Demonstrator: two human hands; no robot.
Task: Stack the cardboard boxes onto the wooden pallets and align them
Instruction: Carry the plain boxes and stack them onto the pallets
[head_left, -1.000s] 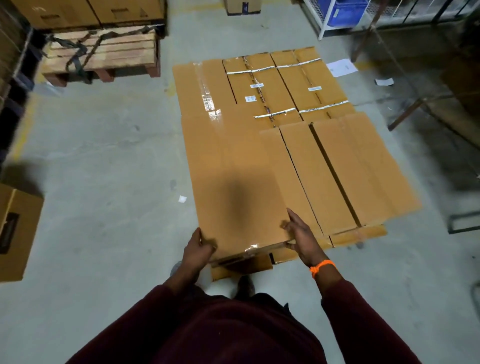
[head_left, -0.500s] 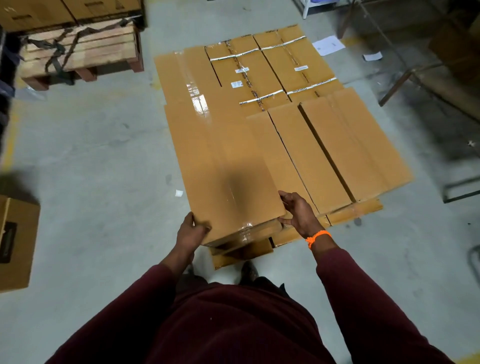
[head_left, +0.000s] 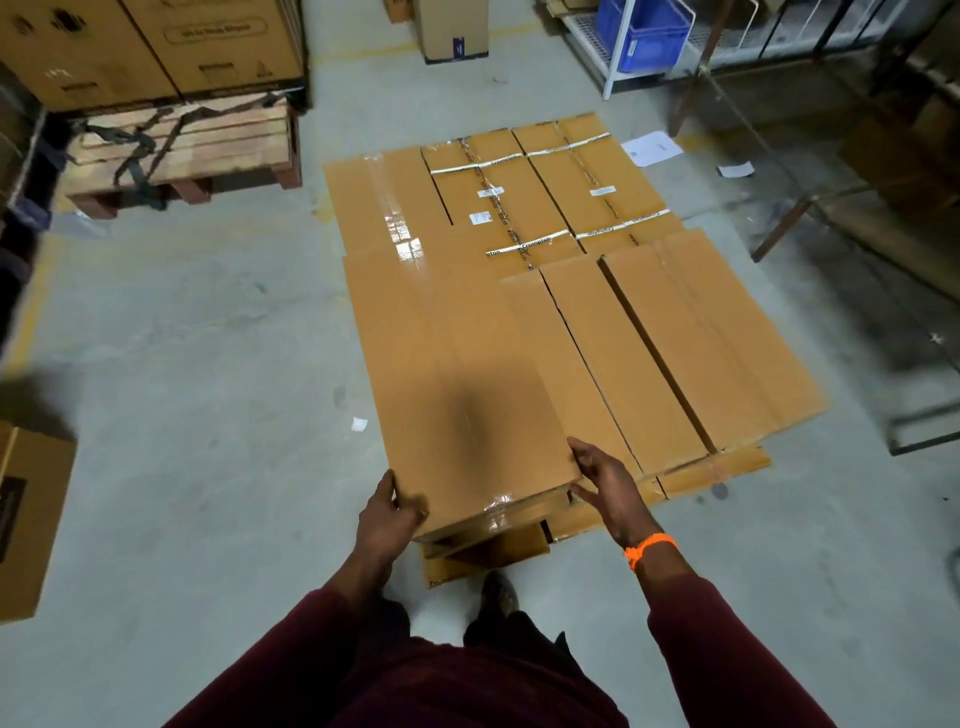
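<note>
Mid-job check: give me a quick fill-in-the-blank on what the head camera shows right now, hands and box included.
1. The long box that the left hand and the right hand grip at its near end is made of ____.
2. The orange wristband sits on the ____ wrist.
3. The crate on the far rack is coloured ____.

Missing words: cardboard; right; blue.
</note>
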